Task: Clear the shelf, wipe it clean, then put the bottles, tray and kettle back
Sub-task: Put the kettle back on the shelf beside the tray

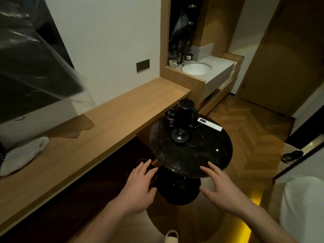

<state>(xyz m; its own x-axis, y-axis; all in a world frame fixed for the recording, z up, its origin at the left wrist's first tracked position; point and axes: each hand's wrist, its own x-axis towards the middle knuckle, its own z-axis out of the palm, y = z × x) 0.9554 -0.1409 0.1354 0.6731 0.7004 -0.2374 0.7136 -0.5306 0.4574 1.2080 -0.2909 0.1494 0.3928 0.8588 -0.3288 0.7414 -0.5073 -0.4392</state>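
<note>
Kettle [186,109]: black, standing at the far side of the round dark desk [215,158], off its base [179,135], which is lying just in front with the cord looping beside it.
Bottle [171,118]: dark, standing just left of the kettle; a pale label is showing, but the writing is too small to read.
Shelf [122,109]: long wooden ledge running along the wall, carrying a white cloth [22,155] at its left end.
Left hand [140,186]: reaching forward, palm down, fingers spread and relaxed, gripping nothing, hovering over a dark thing on the floor that is hard to make out.
Right hand [222,186]: stretching forward with fingers straight and splayed, holding nothing, its fingertips lying over the desk's near rim; I cannot tell whether they are touching.
Remote [209,124]: white, lying at the desk's far right edge; markings unreadable.
Sink [196,68]: white basin sitting beyond the shelf, a mug [172,63] standing beside it.
Cut off: dark plastic-wrapped mass [31,55] at upper left.
</note>
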